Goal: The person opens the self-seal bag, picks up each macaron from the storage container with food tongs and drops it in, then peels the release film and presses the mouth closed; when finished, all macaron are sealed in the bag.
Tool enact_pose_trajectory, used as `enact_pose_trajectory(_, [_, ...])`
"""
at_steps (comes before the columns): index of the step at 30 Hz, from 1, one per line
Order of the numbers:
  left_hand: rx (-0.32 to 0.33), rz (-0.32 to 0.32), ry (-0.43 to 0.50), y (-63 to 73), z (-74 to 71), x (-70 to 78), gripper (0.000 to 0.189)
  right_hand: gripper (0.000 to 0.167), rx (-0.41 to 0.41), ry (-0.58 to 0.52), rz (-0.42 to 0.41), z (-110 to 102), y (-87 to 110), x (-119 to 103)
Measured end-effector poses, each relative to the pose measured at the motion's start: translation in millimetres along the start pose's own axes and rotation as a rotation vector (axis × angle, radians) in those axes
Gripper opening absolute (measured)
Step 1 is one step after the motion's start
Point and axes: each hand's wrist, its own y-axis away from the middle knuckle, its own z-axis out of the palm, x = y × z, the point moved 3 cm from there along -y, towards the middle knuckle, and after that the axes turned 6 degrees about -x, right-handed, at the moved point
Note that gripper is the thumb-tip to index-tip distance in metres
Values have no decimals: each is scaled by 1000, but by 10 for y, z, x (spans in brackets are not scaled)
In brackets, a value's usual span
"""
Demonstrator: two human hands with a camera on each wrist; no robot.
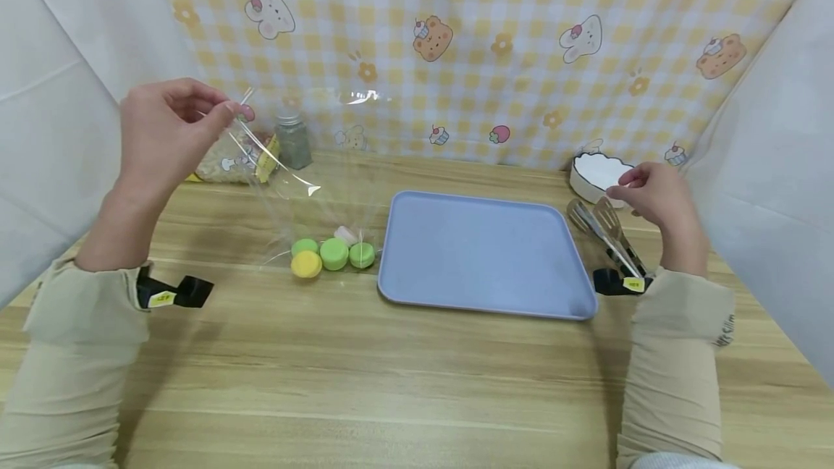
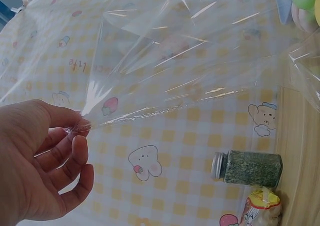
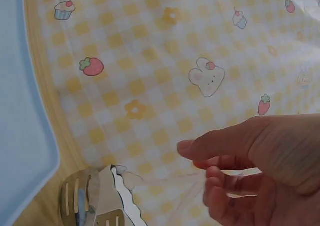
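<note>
With thumb and fingertips, my left hand (image 1: pixel 166 129) pinches the top edge of a clear plastic bag (image 2: pixel 150 71), which is stretched up to the left. At the bag's bottom, near the table surface, sit several green macarons (image 1: pixel 334 255), a yellow macaron (image 1: pixel 306 264) and a pale pink piece (image 1: pixel 345 235). Over on the right, my right hand (image 1: pixel 658 194) hovers by a white scalloped dish (image 1: pixel 586 178), its fingers loosely bent around nothing. Below that hand lie metal tongs (image 1: pixel 609 234) with slotted heads.
A blue tray (image 1: pixel 482 255) lies mid-table, just right of the macarons. Behind the bag stand a jar of green flakes (image 1: pixel 295 143) and a printed food packet (image 1: pixel 221 163). A checked cloth (image 1: pixel 502 78) hangs along the back.
</note>
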Motion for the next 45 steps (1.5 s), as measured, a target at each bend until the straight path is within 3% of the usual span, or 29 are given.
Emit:
enact_pose_trajectory(6, [0,4,-4,1,1,-3,8,27,-241,-57,44,114,-65,68])
enact_pose_trajectory(14, [-1,9,-15,-2,5,-24,6,25,-605,-189,200,405,-97,193])
enact_pose_trajectory(18, [0,12,-24,-6,5,-24,10,23,-681,-182,224,483,-95,214])
enact_pose_trajectory(25, [-4,8,-22,-7,6,-22,6,27,-637,-157,152,379,-91,211])
enact_pose_trajectory(32, [-6,3,-13,-3,4,-14,4,33,-455,-270,36,134,-32,148])
enact_pose_trajectory(36, [-11,0,-20,3,7,-3,15,33,-347,-434,-34,23,27,58])
enact_pose_trajectory(39, [-12,-3,-22,6,6,4,19,32,-326,-676,-154,-43,73,-37])
enact_pose_trajectory(41, [-11,-4,-25,7,5,6,17,33,-375,-893,-291,-75,95,-109])
enact_pose_trajectory(45, [-9,-6,-21,2,3,-3,6,39,-582,-1451,-556,-116,125,-175])
